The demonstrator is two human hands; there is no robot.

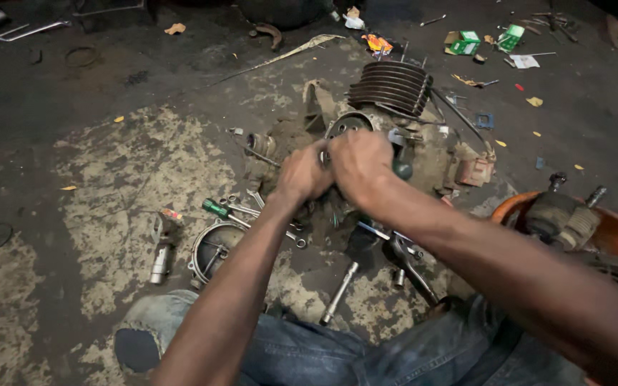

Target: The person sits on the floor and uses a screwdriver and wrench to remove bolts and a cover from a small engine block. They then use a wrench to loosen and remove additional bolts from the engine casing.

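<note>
A dirty small engine (423, 146) with a finned cylinder (391, 86) lies on the oily floor in front of me. Both my hands are pressed together on its near left side. My left hand (303, 171) is closed around a small part of the engine that its fingers hide. My right hand (359, 166) grips a tool with a dark green handle (402, 169) against the same spot. The tool's tip is hidden behind my fingers.
Spanners (252, 211), a green-handled screwdriver (216, 209), a socket wrench (339, 293), pliers (413, 264) and a round cover (212, 250) lie by my knees. An orange basin (609, 229) with engine parts stands at the right. Small boxes (466, 43) and scraps litter the far floor.
</note>
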